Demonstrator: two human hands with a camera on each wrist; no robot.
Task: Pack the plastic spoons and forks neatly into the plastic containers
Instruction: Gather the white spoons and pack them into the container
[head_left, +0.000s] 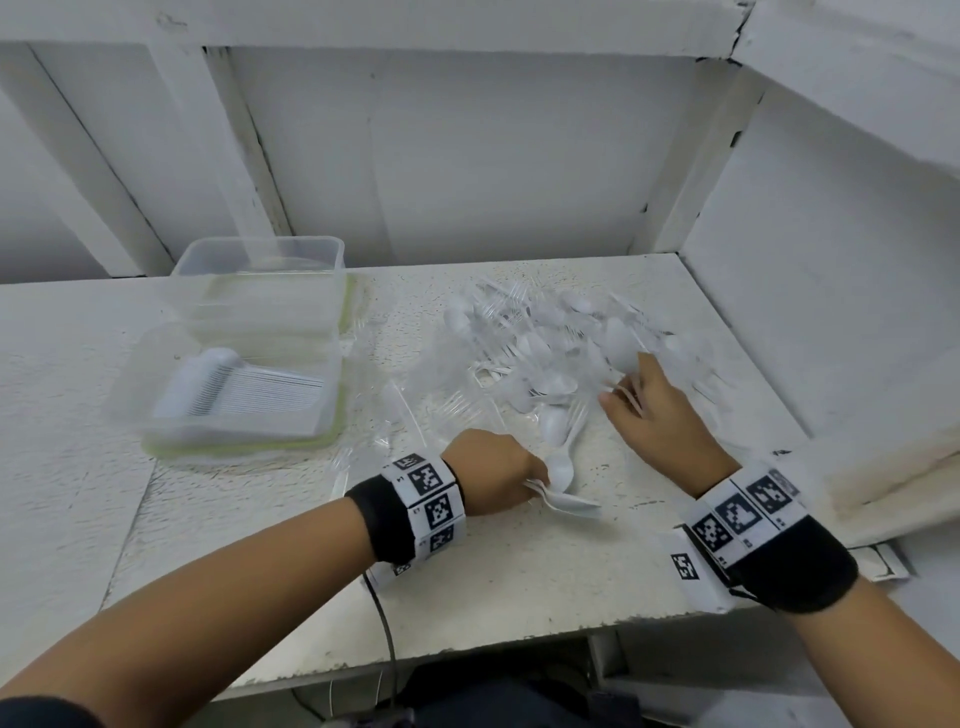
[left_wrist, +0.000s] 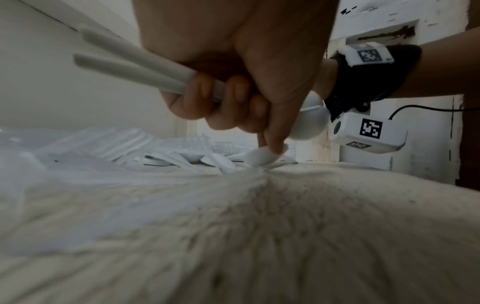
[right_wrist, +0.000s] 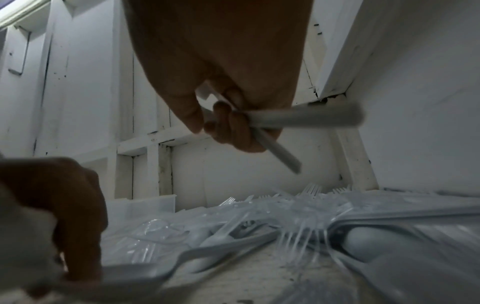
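A person works at a white painted table whose top is speckled and chipped, set into a corner of white panelled walls with flaking paint at the joints. A dark cable hangs below the table's near edge.

At the back left of the table stand clear plastic containers; the nearer one, sitting on a green-edged lid, holds a neat row of white spoons stacked on their sides.

A loose pile of white spoons and clear forks is scattered across the middle and right of the table.

The left hand is low over the table near its front, fingers curled round a small bundle of spoon handles, while its index fingertip and thumb pinch another spoon lying on the surface.

The right hand reaches into the near edge of the pile, its fingers curled round a few white handles; its thumb stands apart from them. Both wrists wear black bands with printed square markers.
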